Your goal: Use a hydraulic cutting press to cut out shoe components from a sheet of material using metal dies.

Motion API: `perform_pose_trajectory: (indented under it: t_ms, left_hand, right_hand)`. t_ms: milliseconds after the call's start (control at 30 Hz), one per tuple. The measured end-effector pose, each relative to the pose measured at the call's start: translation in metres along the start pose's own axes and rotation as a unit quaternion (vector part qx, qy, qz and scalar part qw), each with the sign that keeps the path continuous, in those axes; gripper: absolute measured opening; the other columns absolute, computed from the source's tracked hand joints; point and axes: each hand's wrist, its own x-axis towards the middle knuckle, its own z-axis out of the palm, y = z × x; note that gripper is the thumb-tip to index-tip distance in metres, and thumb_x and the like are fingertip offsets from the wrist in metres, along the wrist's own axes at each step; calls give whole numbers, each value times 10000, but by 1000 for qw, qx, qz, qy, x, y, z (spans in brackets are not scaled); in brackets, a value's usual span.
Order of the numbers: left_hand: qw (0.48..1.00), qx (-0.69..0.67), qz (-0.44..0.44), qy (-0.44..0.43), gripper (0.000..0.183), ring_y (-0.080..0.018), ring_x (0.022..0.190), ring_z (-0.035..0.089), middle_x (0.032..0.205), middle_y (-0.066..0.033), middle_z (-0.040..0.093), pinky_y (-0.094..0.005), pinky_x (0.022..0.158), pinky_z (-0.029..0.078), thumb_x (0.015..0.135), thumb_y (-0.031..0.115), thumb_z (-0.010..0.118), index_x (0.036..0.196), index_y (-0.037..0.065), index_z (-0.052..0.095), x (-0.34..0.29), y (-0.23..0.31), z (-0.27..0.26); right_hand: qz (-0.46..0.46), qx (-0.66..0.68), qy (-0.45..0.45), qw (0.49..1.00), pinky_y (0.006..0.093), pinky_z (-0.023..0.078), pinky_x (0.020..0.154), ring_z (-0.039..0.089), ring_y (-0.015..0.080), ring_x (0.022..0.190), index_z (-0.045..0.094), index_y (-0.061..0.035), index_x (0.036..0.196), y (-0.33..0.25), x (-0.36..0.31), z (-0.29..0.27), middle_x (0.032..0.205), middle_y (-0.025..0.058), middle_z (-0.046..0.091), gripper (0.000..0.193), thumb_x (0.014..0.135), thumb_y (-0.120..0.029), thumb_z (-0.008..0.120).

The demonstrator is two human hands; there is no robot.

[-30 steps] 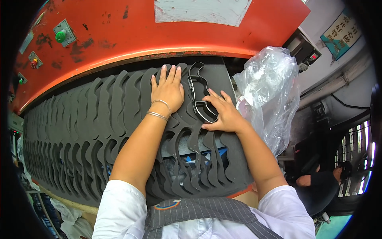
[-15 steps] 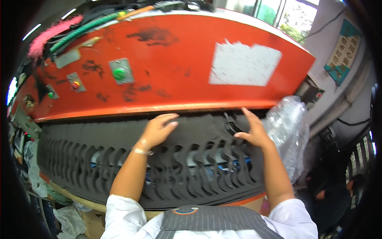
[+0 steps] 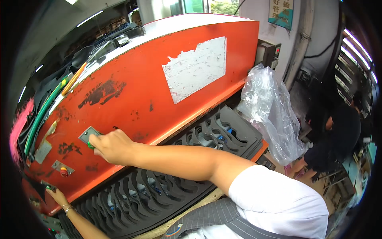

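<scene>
My right hand is at a green push button on a metal plate in the red machine front. Its fingers are curled in and touch the button, partly covering it. Farther left and lower, my left hand has its fingers against a second green push button. Below the red panel lies a dark grey foam sheet with rows of wavy cut-outs. Blue and pale bits show through the gaps. My right forearm hides the middle of the sheet.
A red stop knob sits between the two green buttons. Clear plastic film hangs at the machine's right end. Green tubing and a pink fuzzy strip lie along the top left. Another person is at the far right.
Both hands have left the foam sheet and moved left, to the green buttons. The view has swung and tilted, and the foam's solid back strip no longer shows.
</scene>
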Motion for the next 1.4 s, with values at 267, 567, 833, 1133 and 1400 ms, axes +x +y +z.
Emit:
perform_pose_trajectory:
  t_ms: [267,567,833,1133,1400]
  left_hand:
    - [958,-183,152,-158,184,-159,671,624,885,-108,671,-256,595,496,917,129,601,1013,-17,659,-64,101,-58]
    - [367,-333,8,-868,170,-163,734,632,836,-90,682,-249,660,497,912,109,602,979,-33,666,-290,322,-168]
    - [491,-399,197,-749,217,-260,856,651,1004,-133,652,-343,795,517,881,145,627,1055,17,650,-355,404,-192]
    - [658,-229,428,-575,369,-313,842,588,911,-114,624,-415,710,490,746,254,684,1051,48,654,-404,415,-236]
    - [775,-157,363,-493,357,-398,875,514,909,-190,530,-468,772,437,673,186,746,943,27,575,-510,436,-317]
  right_hand:
    - [-42,15,-13,999,472,460,526,613,350,623,487,-87,922,8,-53,-7,698,111,590,212,861,-254,603]
    - [93,243,-134,956,386,515,620,652,275,670,399,-87,1384,-24,-131,-57,801,97,666,576,875,-249,616]
    - [-64,110,-154,980,415,474,589,610,324,690,544,-62,776,-82,-118,-160,745,112,618,266,845,-304,631]
    - [132,-93,-358,920,404,515,779,595,284,981,656,-21,937,-88,-289,-165,963,120,663,532,774,-526,640]
    - [112,-193,-295,929,350,483,808,576,255,954,679,-78,911,-118,-419,-166,958,66,604,326,760,-367,664]
